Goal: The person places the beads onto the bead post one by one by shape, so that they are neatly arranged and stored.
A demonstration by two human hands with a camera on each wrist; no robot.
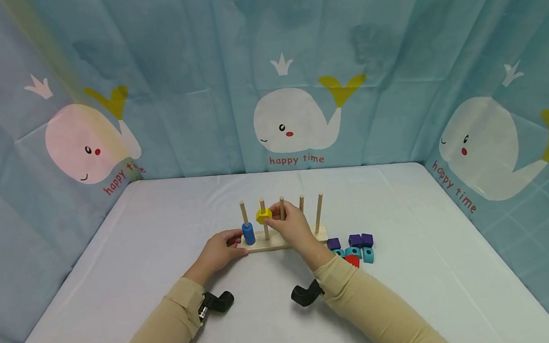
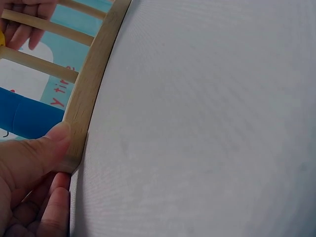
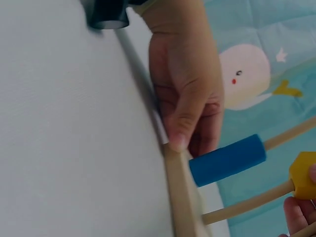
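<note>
A wooden base (image 1: 279,242) with several upright pegs stands on the table. Blue pieces (image 1: 248,234) are stacked on its leftmost peg, seen also as a blue cylinder (image 3: 228,160) in the right wrist view. My left hand (image 1: 217,254) grips the left end of the base, thumb (image 2: 58,134) on its front edge beside the blue. My right hand (image 1: 294,227) pinches a yellow piece (image 1: 264,216), which surrounds the second peg partway up, above the base. In the right wrist view the yellow piece (image 3: 303,176) touches my fingertips at the frame's edge.
Right of the base lie purple blocks (image 1: 356,240), teal blocks (image 1: 353,252) and a red piece (image 1: 352,261), partly behind my right forearm. A curtain (image 1: 194,118) with whale prints hangs behind the white table (image 1: 172,210).
</note>
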